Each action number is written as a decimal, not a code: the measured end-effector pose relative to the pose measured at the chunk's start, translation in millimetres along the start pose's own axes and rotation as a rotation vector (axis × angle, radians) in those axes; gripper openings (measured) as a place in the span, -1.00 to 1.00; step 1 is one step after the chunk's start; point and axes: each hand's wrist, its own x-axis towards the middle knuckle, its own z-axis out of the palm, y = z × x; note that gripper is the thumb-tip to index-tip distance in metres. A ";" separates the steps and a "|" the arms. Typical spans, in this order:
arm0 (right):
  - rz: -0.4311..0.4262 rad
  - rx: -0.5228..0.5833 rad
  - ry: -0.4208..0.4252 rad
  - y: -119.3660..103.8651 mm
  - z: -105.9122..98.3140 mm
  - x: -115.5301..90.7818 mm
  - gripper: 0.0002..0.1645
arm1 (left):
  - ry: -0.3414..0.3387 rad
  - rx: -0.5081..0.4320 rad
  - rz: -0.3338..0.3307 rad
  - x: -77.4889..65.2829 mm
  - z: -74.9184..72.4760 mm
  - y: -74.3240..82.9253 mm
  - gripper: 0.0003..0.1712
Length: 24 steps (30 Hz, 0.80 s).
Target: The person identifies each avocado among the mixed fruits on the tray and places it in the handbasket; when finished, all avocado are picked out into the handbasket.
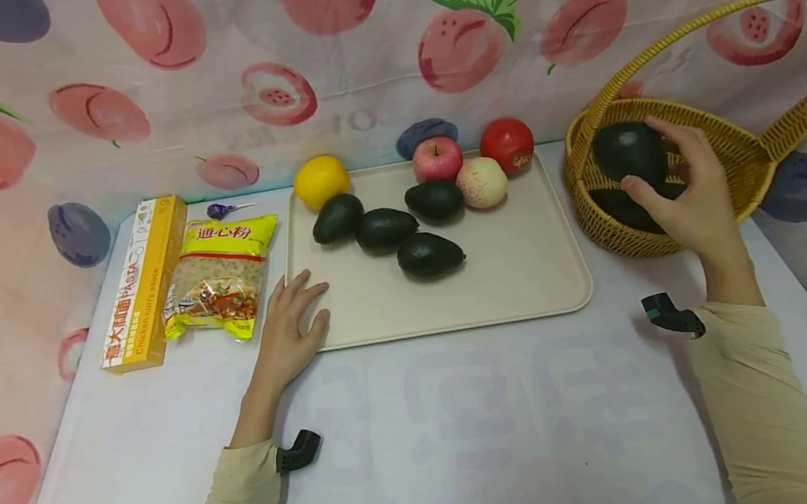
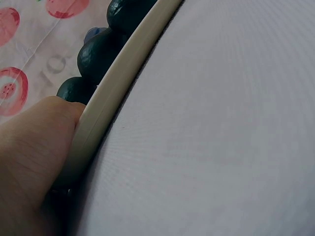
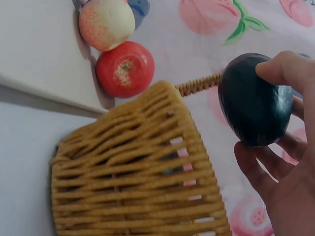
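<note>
Over the wicker basket (image 1: pixel 598 232), my right hand (image 1: pixel 698 190) grips a dark green avocado (image 1: pixel 629 150) between thumb and fingers. The right wrist view shows this avocado (image 3: pixel 253 101) held above the basket's rim (image 3: pixel 167 88). Another dark green fruit (image 1: pixel 621 207) lies inside the basket, partly hidden by the hand. My left hand (image 1: pixel 288 329) rests with spread fingers on the left front corner of the beige tray (image 1: pixel 514 289). Several avocados (image 1: pixel 430 255) lie on the tray. In the left wrist view the thumb side of the hand (image 2: pixel 37 137) is against the tray's rim (image 2: pixel 106 98).
A yellow lemon (image 1: pixel 322 181), a red apple (image 1: pixel 437 159), a pale peach (image 1: pixel 481 183) and a red tomato-like fruit (image 1: pixel 507 145) stand along the tray's back. Left of it lie a pasta box (image 1: pixel 143 288), a yellow pasta bag (image 1: pixel 221 274) and a purple lollipop (image 1: pixel 219 211). The basket's tall handle (image 1: pixel 658 44) arches up.
</note>
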 end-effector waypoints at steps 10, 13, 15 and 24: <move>0.132 -0.049 0.033 11.8 -13.4 1.0 -0.19 | 0.005 0.001 0.009 -1.4 0.4 -0.4 -0.56; 0.186 -0.096 0.033 14.6 -17.9 0.9 -0.20 | 0.002 0.002 0.008 -1.2 0.2 -0.5 -0.56; 0.224 -0.130 0.030 16.4 -20.7 0.8 -0.20 | 0.000 0.003 0.006 -1.1 0.1 -0.2 -0.56; 0.262 -0.223 0.101 31.9 -33.5 1.7 -0.23 | 0.004 0.010 0.013 0.3 0.4 -1.6 -0.55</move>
